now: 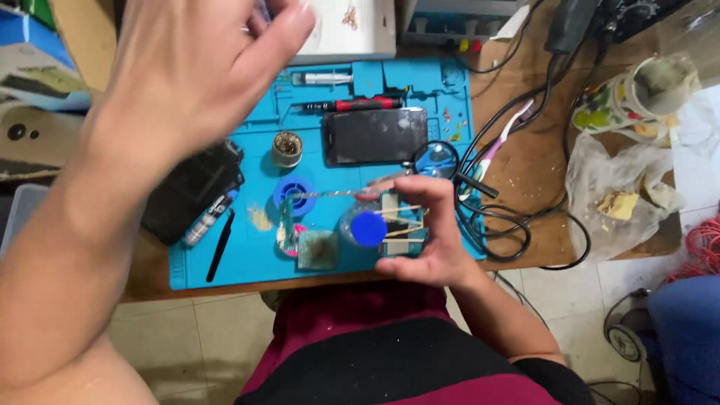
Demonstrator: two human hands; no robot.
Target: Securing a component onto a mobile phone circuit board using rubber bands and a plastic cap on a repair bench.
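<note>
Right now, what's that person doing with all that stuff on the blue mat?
A person sits at a wooden desk with a blue mat on it. Their right hand holds a small clear bottle with a blue cap, plus a few thin sticks. Their left hand is raised close to the camera, fingers spread, holding nothing clear. A dark phone, a screwdriver and tweezers lie on the mat.

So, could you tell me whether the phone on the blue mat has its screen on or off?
Off: the phone lies flat on the blue mat with a uniformly dark screen.
</note>
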